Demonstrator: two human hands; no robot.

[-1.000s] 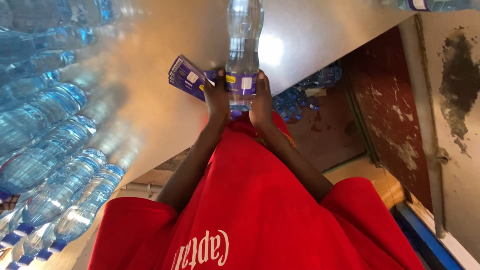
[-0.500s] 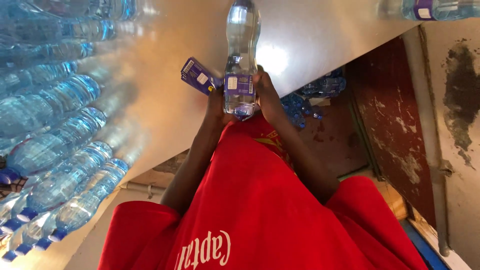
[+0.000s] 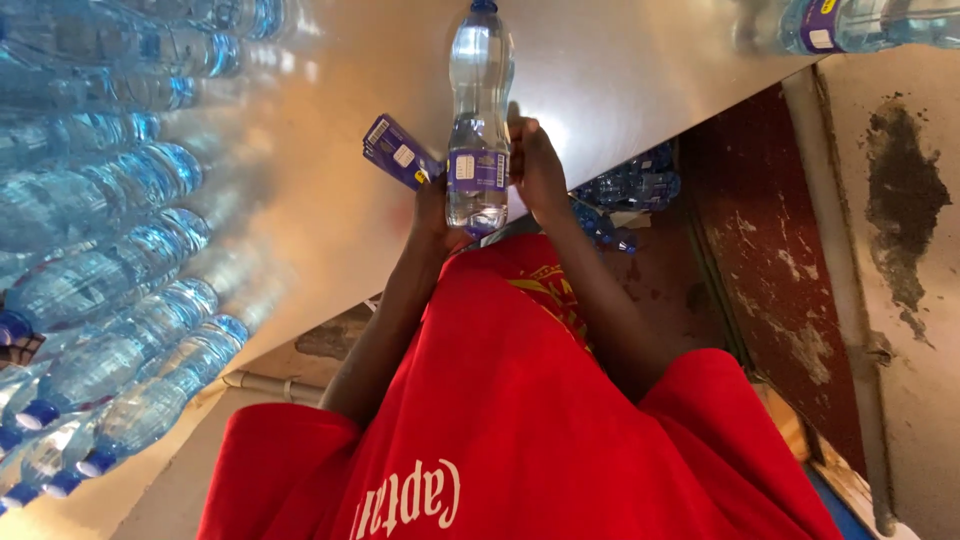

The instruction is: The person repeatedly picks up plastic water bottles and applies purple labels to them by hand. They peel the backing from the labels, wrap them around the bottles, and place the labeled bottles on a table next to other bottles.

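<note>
Both forearms reach out from the red shirt (image 3: 520, 420) toward twelve o'clock. The right hand (image 3: 540, 170) wraps its fingers around a clear water bottle (image 3: 479, 120) with a purple label, standing on the steel tabletop (image 3: 620, 70). The left hand (image 3: 432, 205) pinches a stack of purple labels (image 3: 398, 152) at the bottle's nine o'clock. Rows of bottles (image 3: 100, 250) crowd that side; bare steel lies open at two o'clock up to the tabletop's edge.
</note>
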